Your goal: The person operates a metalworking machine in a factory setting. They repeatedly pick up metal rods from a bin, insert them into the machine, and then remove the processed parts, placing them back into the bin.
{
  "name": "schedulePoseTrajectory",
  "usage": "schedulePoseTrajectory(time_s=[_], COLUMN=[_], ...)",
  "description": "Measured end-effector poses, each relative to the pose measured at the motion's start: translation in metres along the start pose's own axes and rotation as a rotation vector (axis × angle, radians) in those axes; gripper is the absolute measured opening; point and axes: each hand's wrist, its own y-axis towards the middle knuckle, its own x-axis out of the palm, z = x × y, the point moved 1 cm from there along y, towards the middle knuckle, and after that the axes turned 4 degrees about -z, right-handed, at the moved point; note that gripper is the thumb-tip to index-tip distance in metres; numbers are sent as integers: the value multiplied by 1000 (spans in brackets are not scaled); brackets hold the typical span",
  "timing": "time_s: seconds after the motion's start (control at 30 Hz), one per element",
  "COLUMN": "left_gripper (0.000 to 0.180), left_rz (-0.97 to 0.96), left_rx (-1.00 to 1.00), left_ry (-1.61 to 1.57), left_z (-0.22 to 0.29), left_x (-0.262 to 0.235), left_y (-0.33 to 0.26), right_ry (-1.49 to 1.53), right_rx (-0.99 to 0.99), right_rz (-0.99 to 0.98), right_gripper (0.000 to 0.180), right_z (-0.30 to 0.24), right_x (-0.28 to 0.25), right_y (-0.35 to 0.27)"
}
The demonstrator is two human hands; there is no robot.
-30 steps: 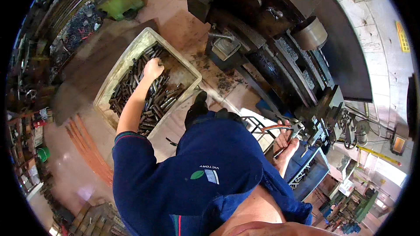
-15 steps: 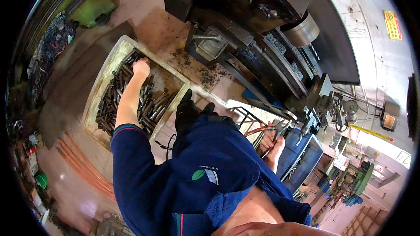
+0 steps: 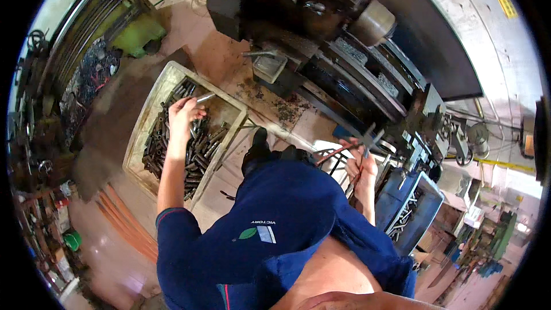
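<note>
Metal rod (image 3: pixel 205 98), now lifted in left fingers (image 3: pixel 197 112), over crate (image 3: pixel 143 120)

left hand (image 3: pixel 183 115): up from the metal pile (image 3: pixel 202 150) | shiny metal stick (image 3: pixel 206 97): now in its grip, poking out to the right

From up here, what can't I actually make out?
In the head view:
The slim, silvery metal piece: its near end is hidden by the left hand.
The red-handled metal tool: part of its handles is covered by the right hand.
The dark, tubular metal pieces in the off-white plastic crate: some lie behind the left forearm.
Small metal parts in the blue rectangular bin: too small to count.
</note>
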Motion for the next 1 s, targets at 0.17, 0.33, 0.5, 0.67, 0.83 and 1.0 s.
schedulePoseTrajectory(time_s=[0.17, 0.33, 0.5, 0.67, 0.83, 1.0], left_gripper=[29, 24, 22, 24, 25, 25], left_rz=[-338, -591, -565, -641, -742, -805], left_rx=[19, 60, 95, 68, 22, -31], left_ry=[-149, -150, -9, 51, 47, 53], left_z=[34, 46, 39, 25, 17, 15], left_x=[127, 239, 273, 285, 292, 288], left_y=[-34, -58, -73, -74, -73, -61], right_ry=[-330, -634, -732, -695, -855, -921], right_rx=[222, 163, 119, 150, 120, 58], right_rz=[-128, -213, -131, -38, 86, 161], right_gripper=[52, 32, 32, 34, 39, 38], right_z=[-20, -11, -19, -28, -27, -21], right_x=[27, 46, 38, 40, 46, 51], right_y=[22, 34, 18, 6, 3, 5])
